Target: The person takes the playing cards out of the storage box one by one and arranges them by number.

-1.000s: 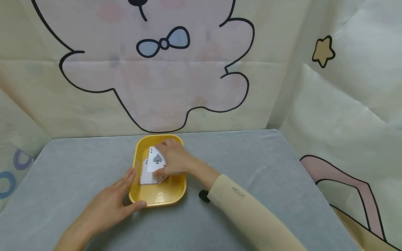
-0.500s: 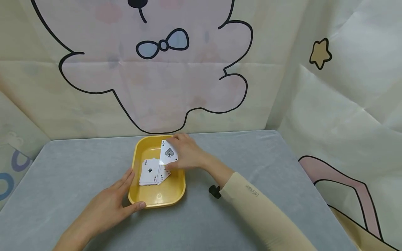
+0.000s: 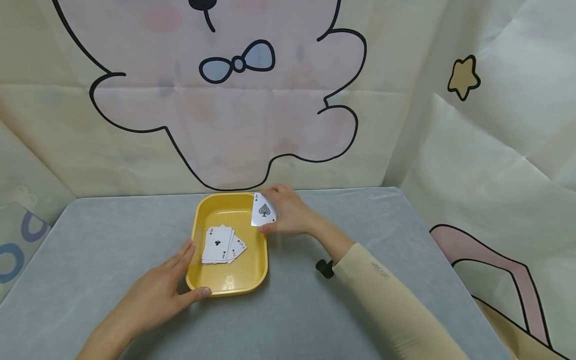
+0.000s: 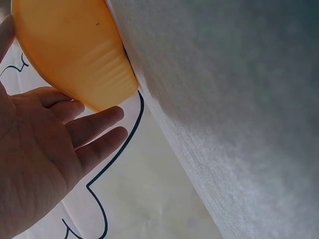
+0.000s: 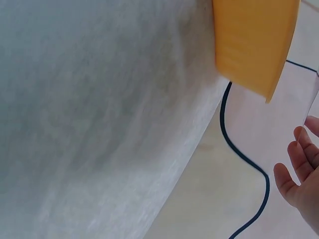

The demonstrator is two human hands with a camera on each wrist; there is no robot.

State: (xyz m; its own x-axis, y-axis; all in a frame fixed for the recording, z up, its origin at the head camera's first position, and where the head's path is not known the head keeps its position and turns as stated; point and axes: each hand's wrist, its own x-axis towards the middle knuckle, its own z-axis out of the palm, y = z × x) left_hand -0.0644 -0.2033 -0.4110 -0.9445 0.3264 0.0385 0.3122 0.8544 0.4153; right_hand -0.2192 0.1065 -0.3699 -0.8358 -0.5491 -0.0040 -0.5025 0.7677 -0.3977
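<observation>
A yellow plastic tray (image 3: 257, 265) stands on the table, and several white playing cards (image 3: 217, 246) lie face up in it, an ace of clubs on top. My right hand (image 3: 290, 212) pinches an ace of spades (image 3: 263, 210) above the tray's far right rim. From the right wrist, only a thin edge of that card shows beyond the fingertips. My left hand (image 3: 164, 287) rests against the tray's left side, fingers extended, thumb on the near left corner. Seen from the left wrist, these fingers (image 4: 97, 124) lie loosely along the outer wall.
A grey cloth covers the table (image 3: 342, 240). Behind it hangs a pale backdrop (image 3: 391, 60) with cartoon outlines, close to the tray's far end. More printed cloth (image 3: 504, 165) hangs at the right. A black device (image 3: 325, 269) sits at the right wrist.
My right hand has lifted the ace of spades off the pile and carried it right and away to the far right rim, uncovering the ace of clubs. The left hand stays in place.
</observation>
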